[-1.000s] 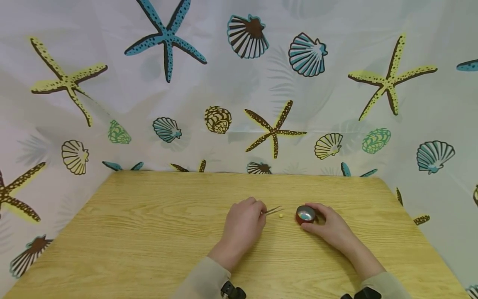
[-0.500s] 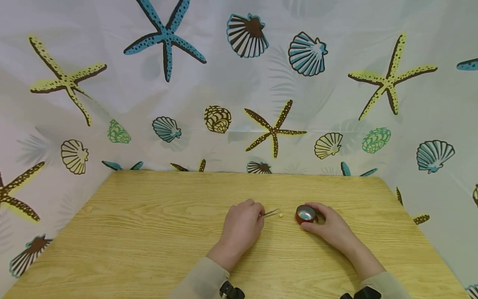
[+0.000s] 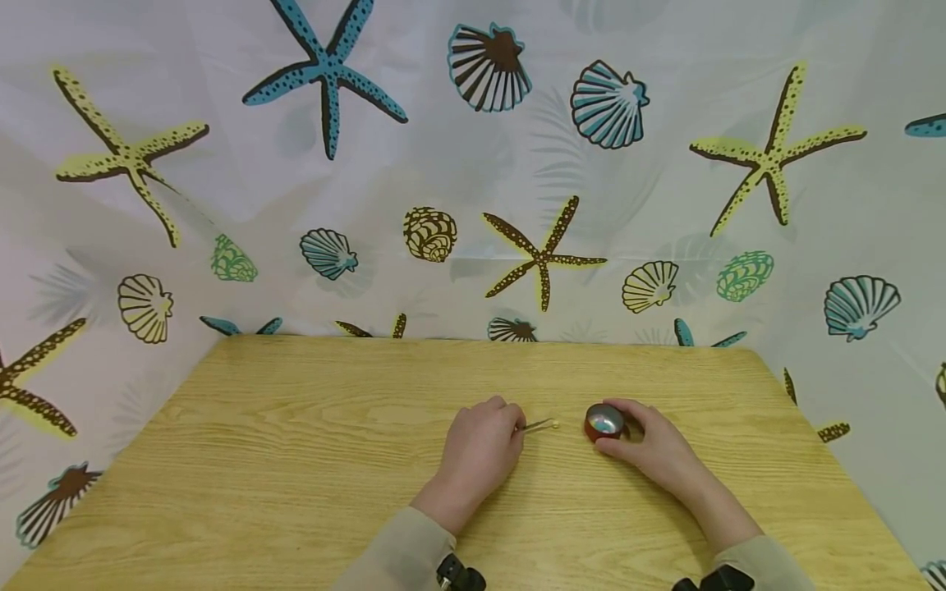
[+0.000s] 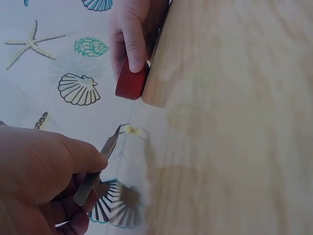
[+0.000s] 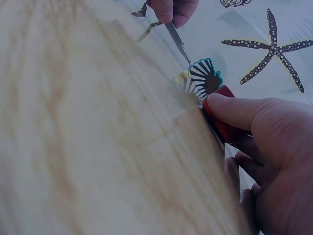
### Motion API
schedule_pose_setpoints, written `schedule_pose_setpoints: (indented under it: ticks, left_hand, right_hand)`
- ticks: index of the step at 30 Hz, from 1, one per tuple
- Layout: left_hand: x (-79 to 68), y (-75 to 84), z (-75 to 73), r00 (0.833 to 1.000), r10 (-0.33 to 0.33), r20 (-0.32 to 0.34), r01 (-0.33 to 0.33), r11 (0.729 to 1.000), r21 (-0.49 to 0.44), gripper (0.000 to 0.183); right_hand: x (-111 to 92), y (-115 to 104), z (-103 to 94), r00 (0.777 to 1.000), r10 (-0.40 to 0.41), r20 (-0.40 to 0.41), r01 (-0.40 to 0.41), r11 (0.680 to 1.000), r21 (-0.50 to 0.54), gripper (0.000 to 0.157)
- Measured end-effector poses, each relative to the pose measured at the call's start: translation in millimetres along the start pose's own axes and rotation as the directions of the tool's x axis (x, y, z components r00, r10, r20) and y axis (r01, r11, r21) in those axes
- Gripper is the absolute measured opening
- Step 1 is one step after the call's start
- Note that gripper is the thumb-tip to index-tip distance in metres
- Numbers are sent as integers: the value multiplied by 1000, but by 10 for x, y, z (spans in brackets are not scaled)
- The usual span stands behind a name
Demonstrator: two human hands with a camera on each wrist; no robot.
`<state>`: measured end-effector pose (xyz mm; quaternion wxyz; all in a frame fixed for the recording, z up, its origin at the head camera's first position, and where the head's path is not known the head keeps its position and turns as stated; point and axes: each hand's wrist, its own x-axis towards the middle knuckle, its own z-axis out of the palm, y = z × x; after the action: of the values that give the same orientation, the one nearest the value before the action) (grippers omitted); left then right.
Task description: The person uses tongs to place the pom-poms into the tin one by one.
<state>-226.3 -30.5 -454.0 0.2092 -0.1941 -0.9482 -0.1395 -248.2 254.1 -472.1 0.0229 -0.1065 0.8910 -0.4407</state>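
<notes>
My left hand (image 3: 482,450) pinches a pair of metal tweezers (image 4: 106,151) with bent, pointed tips. The tips reach a small round yellow bead (image 4: 129,129) on the table; one lies on either side of it in the left wrist view, but whether they squeeze it I cannot tell. To the right of the bead stands a small round tin (image 3: 604,422), red outside and shiny silver inside. My right hand (image 3: 660,453) grips the tin from its right side, with the thumb on the near side. In the right wrist view, the thumb presses on the red wall (image 5: 226,117).
A wood-grain table (image 3: 310,460) lies under both hands. Behind and beside it hangs a white cloth (image 3: 414,148) printed with starfish and shells. Dark wrist cameras sit on both sleeves, such as the left strap (image 3: 460,573).
The tweezers' tips have come down and right onto the bead, and the gap between them looks narrower. My right hand and the tin stay where they were.
</notes>
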Motion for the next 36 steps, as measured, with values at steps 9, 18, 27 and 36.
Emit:
schedule_pose_setpoints:
  ticks: [9, 18, 27, 36]
  left_hand:
    - [13, -5, -1, 1000, -13, 24, 13, 1000, 11, 5]
    - [21, -9, -3, 1000, -6, 24, 6, 1000, 23, 5]
    - [42, 0, -20, 1000, -14, 7, 13, 1000, 14, 5]
    - [65, 35, -78, 1000, -7, -7, 7, 1000, -13, 4]
  right_hand:
    - [3, -14, -3, 1000, 7, 0, -7, 1000, 2, 73]
    - [9, -24, -10, 1000, 10, -1, -10, 1000, -2, 72]
    - [14, -21, -13, 1000, 13, 2, -13, 1000, 7, 73]
    - [1, -9, -7, 1000, 11, -1, -11, 1000, -8, 72]
